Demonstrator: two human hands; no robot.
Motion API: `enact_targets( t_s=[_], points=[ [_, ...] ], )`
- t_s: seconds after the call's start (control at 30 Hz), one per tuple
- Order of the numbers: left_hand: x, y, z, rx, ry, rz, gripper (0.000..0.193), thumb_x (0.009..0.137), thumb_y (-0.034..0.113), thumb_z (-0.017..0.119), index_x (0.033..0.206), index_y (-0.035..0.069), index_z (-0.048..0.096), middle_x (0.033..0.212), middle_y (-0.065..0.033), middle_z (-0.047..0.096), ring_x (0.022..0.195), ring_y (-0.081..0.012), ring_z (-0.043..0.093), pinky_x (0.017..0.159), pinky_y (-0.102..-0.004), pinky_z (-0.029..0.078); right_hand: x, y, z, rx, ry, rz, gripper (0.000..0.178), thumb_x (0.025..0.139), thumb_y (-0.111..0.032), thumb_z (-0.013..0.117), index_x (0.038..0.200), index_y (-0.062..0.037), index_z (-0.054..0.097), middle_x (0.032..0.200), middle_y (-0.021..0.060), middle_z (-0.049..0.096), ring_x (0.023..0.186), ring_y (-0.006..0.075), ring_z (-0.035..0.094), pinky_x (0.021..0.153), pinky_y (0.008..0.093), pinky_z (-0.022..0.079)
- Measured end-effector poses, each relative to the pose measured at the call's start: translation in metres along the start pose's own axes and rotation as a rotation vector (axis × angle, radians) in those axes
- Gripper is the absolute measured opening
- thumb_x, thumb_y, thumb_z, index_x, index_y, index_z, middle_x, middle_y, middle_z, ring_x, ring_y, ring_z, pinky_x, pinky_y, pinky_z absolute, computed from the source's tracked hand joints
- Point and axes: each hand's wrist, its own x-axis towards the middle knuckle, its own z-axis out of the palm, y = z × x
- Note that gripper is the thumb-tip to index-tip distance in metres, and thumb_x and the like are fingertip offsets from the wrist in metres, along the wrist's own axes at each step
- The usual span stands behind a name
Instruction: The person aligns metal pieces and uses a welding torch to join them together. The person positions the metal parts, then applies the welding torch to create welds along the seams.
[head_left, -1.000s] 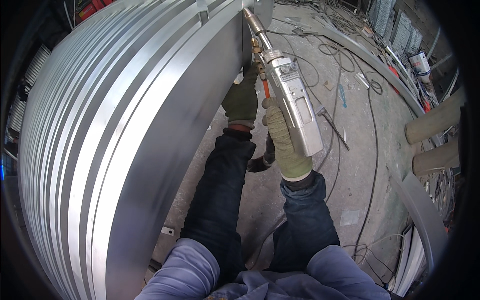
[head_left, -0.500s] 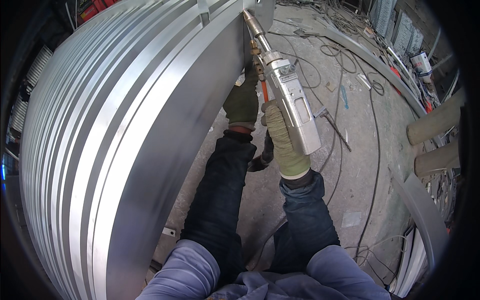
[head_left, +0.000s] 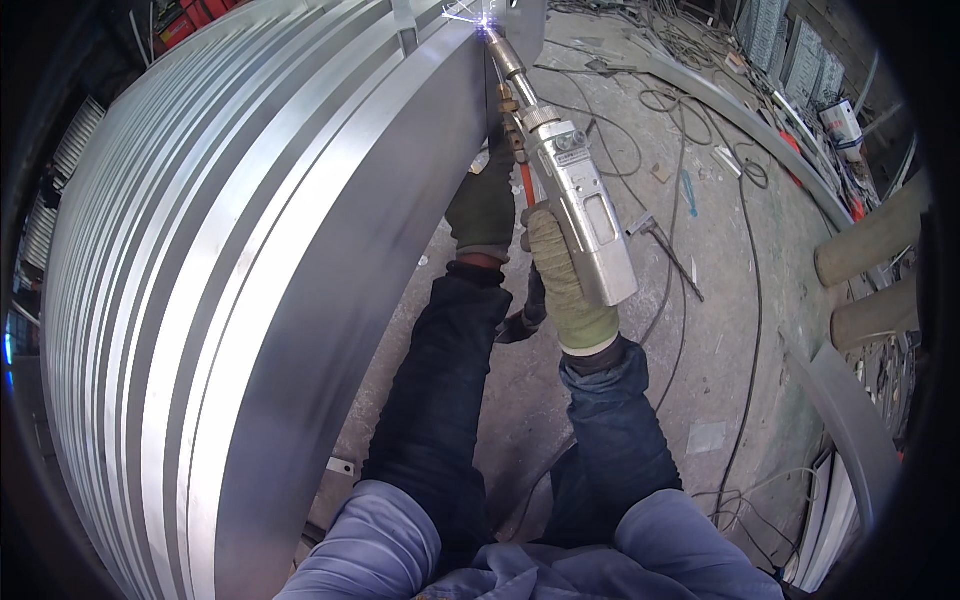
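Observation:
My right hand (head_left: pixel 568 285), in a grey-green work glove, is wrapped around a silver handheld laser welding gun (head_left: pixel 572 175). The gun slants up and to the left. Its nozzle meets the far corner of a stack of long silver metal panels (head_left: pixel 270 235), where a bright bluish-white spark (head_left: pixel 485 24) shows. A brass fitting with an orange-red tube (head_left: pixel 527 178) runs along the gun's left side. My left hand (head_left: pixel 484 205), gloved too, reaches forward beside the panel's end face, left of the gun; its fingers are hidden from view.
Dark cables (head_left: pixel 752 330) snake over the grey concrete floor (head_left: pixel 700 375). A hammer-like tool (head_left: pixel 668 252) lies right of the gun. Two thick round tubes (head_left: pixel 875 235), a curved metal strip (head_left: pixel 850 430) and a white container (head_left: pixel 842 125) stand along the right side.
A bright spark has appeared at the nozzle, with thin streaks flying left. The gun and my right hand have shifted very slightly left; my left hand stays in place.

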Motion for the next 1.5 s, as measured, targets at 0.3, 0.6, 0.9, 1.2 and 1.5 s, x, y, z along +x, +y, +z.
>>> enact_targets(
  t_s=[0.3, 0.6, 0.9, 1.2, 1.5],
  points=[
    [-0.002, 0.018, -0.011, 0.367, -0.018, 0.072, 0.043, 0.116, 0.024, 0.062, 0.158, 0.033, 0.066, 0.142, -0.0132, 0.071, 0.129, -0.0367, 0.068, 0.109, -0.0478, 0.054, 0.0, -0.005, -0.003, 0.001, -0.016, 0.085, 0.042, 0.105, -0.007, 0.079, 0.144, 0.0021, 0.066, 0.121, 0.0085, 0.078, 0.106, 0.0138, 0.074, 0.09, 0.0282, 0.061],
    [0.002, 0.032, -0.03, 0.032, 0.009, -0.002, 0.037, 0.114, 0.029, 0.067, 0.148, 0.013, 0.072, 0.126, -0.0081, 0.078, 0.111, -0.0214, 0.074, 0.097, -0.0395, 0.057, -0.002, 0.001, -0.005, -0.015, -0.024, 0.08, 0.058, 0.105, -0.008, 0.08, 0.157, 0.0034, 0.057, 0.134, 0.0106, 0.076, 0.115, 0.0161, 0.074, 0.097, 0.0291, 0.061],
    [-0.005, -0.023, -0.03, 0.12, 0.018, 0.139, 0.037, 0.102, 0.035, 0.073, 0.115, 0.001, 0.076, 0.097, -0.0145, 0.078, 0.091, -0.0363, 0.076, 0.087, -0.0484, 0.059, -0.002, 0.003, -0.004, -0.017, -0.041, -0.063, 0.062, 0.104, -0.009, 0.081, 0.159, 0.0032, 0.055, 0.132, 0.0111, 0.076, 0.112, 0.0153, 0.074, 0.094, 0.0283, 0.061],
    [-0.068, 0.06, -0.114, 0.426, -0.85, -0.212, 0.031, 0.098, 0.032, 0.068, 0.11, 0.006, 0.08, 0.112, -0.022, 0.08, 0.109, -0.0426, 0.077, 0.096, -0.0499, 0.06, 0.006, 0.009, -0.007, -0.18, -0.006, -0.361, 0.064, 0.103, -0.01, 0.081, 0.159, 0.0043, 0.054, 0.11, 0.0108, 0.079, 0.086, 0.0165, 0.075, 0.075, 0.0311, 0.062],
    [-0.083, 0.157, -0.173, 0.476, -0.942, -0.345, 0.042, 0.101, 0.043, 0.069, 0.113, 0.004, 0.081, 0.101, -0.0223, 0.081, 0.099, -0.0424, 0.078, 0.091, -0.0511, 0.06, 0.007, 0.011, -0.007, -0.173, -0.01, -0.342, 0.059, 0.104, -0.01, 0.081, 0.155, 0.0054, 0.058, 0.114, 0.0126, 0.08, 0.093, 0.0177, 0.078, 0.081, 0.0324, 0.064]
  ],
)
